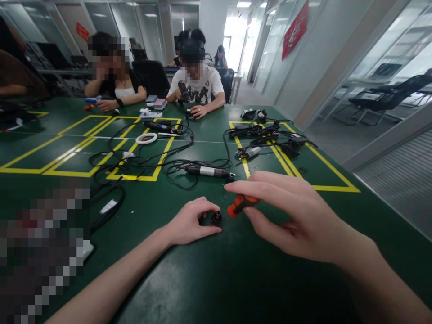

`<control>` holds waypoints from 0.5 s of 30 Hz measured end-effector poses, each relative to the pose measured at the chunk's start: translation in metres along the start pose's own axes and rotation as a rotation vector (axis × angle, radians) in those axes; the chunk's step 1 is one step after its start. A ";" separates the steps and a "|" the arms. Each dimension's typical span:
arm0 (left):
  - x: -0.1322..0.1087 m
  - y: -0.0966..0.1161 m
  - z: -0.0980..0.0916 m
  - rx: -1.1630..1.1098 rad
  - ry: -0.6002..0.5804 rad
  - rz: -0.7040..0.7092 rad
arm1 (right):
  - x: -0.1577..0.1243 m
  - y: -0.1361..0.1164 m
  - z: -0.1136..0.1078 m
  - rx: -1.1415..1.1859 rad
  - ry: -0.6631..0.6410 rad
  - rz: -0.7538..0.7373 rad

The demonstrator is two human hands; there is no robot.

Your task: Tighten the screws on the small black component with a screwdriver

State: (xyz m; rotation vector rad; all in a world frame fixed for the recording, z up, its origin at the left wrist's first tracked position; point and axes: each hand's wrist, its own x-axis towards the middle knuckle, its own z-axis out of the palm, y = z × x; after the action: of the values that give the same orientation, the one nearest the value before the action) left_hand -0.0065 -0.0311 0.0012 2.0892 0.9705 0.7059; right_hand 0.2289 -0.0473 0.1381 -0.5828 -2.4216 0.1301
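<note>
Screwdriver [241, 204] is gripped in the right hand [297, 220], long axis slanted toward the black part [216, 218] pinched just beside it by the left hand [189, 222].

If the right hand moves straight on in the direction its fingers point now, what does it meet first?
Probably the small black part pinched by the left hand; the right hand holds an orange-handled tool aimed at it. Depth is hard to judge.

Left hand [191, 222] bare, right hand [290, 216] bare, long slim fingers, both forearms uncovered as far as the frame edge, any sleeve out of view.
</note>
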 end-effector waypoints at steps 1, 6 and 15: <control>0.000 0.000 0.000 -0.014 -0.001 -0.008 | 0.000 0.000 0.000 -0.020 -0.002 0.003; 0.001 0.000 0.000 -0.099 -0.004 -0.120 | 0.000 0.003 -0.001 -0.052 -0.027 -0.041; 0.000 0.000 0.000 -0.084 0.014 -0.119 | -0.001 -0.001 -0.003 -0.046 -0.054 0.013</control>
State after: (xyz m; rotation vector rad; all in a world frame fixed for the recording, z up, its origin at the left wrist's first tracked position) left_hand -0.0064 -0.0313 0.0017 1.9387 1.0457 0.6897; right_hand 0.2306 -0.0489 0.1402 -0.6234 -2.4795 0.0971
